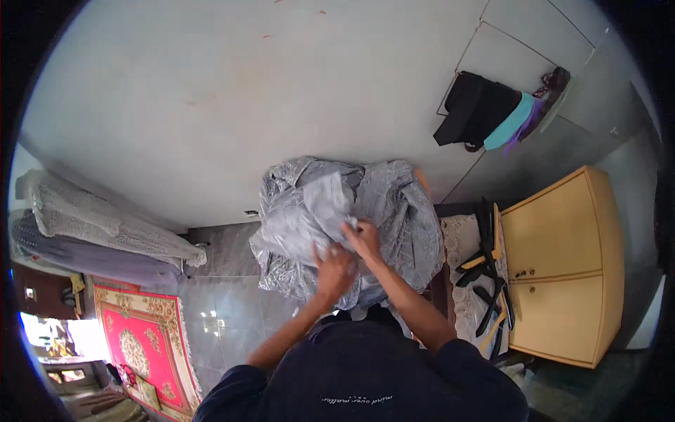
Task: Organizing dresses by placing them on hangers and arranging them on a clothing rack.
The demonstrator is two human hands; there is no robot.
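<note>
In front of me lies a bulky heap of shiny silver-grey patterned fabric (415, 218). On its middle is a lighter grey cloth (320, 207), bunched and partly smeared by motion. My right hand (363, 240) is closed, fingers pinched at the right edge of this cloth. Just below and to the left, my left hand (335, 271) is at the cloth's lower edge; its fingers are blurred, so I cannot tell how they are set. What lies under the fabric is hidden.
To the right stand a lace-covered surface (460, 246) with black straps (489, 274) and a yellow wooden cabinet (562, 260). Dark clothing (478, 105) hangs on the wall. Curtains (105, 225) hang left, above a red patterned rug (140, 337) and grey floor tiles (235, 302).
</note>
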